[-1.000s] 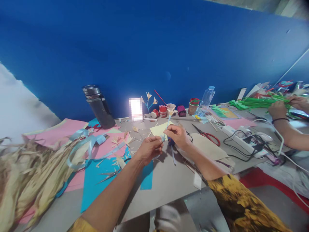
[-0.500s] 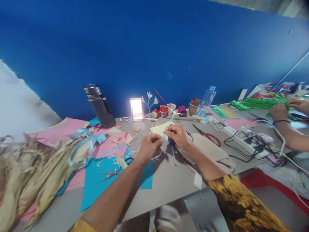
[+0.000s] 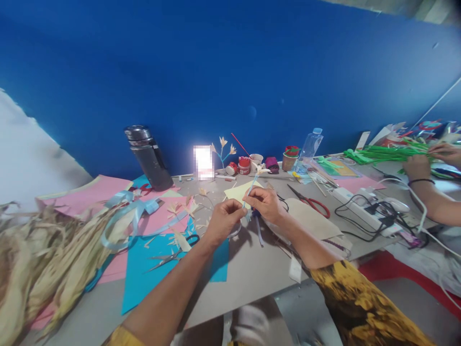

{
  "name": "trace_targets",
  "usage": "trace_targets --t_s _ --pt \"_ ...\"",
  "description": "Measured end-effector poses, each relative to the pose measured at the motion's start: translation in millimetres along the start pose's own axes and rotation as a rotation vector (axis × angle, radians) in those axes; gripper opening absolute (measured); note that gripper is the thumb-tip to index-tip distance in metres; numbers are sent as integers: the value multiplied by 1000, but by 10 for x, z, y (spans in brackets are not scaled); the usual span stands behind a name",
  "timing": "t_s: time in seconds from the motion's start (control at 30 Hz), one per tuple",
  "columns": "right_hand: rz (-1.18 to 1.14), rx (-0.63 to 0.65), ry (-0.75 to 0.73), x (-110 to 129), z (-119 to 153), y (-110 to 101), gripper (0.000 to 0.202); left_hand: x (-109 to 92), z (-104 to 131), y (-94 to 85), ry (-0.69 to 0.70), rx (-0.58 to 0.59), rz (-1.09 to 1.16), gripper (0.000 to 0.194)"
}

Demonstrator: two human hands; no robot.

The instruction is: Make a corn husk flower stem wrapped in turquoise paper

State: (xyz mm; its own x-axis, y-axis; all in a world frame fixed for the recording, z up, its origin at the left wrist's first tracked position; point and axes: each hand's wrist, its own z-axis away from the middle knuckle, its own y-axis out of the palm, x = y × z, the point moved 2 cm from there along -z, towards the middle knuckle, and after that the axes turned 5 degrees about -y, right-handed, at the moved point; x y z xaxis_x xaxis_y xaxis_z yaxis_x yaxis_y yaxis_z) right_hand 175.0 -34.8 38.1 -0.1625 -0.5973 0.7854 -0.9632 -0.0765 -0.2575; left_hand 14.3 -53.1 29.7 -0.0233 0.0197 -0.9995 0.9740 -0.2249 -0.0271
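Note:
Between my two hands stands a cream husk flower (image 3: 260, 169) on a thin stem wrapped in light blue ribbon. My right hand (image 3: 265, 203) pinches the stem just below the bloom. Lower down, my left hand (image 3: 227, 217) has thumb and forefinger closed on the stem's bottom end. A pale yellow paper (image 3: 236, 193) lies behind the fingers. Scissors (image 3: 169, 257) rest on a blue sheet (image 3: 139, 283) left of my left forearm. Past my hands, a finished-looking stem of several husk flowers (image 3: 223, 154) stands near the wall.
Dried corn husks (image 3: 68, 259) and a loop of blue ribbon (image 3: 108, 235) cover the left side. A dark thermos (image 3: 149, 161) stands at the back. To the right are red-handled scissors (image 3: 315, 204), a power strip (image 3: 363, 214), a plastic bottle (image 3: 309, 151) and a co-worker's hands (image 3: 418, 168) by green stems.
My left fingers have shifted slightly right and up along the stem's lower end. My right hand has moved slightly left, with the flower still held upright.

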Motion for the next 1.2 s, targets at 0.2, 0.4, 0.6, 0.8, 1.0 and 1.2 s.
trace_targets --t_s 0.2,0.4,0.6,0.8,1.0,1.2 --pt "-50 4 -34 -35 6 -8 27 -4 -4 -7 -4 -16 13 18" --pt "-26 7 -58 -34 -7 -12 30 54 -41 -40 63 -113 24 19" --pt "-40 5 -13 -29 -9 -1 30 24 -12 -55 145 -221 -87 14" --pt "-21 -1 7 16 -21 7 34 -39 23 -18 206 -156 -163 8" --pt "-113 25 49 -16 2 20 35 23 -3 16 -98 69 101 13" --pt "-313 102 180 -73 32 19 38 85 -36 -3 -211 142 276 20"
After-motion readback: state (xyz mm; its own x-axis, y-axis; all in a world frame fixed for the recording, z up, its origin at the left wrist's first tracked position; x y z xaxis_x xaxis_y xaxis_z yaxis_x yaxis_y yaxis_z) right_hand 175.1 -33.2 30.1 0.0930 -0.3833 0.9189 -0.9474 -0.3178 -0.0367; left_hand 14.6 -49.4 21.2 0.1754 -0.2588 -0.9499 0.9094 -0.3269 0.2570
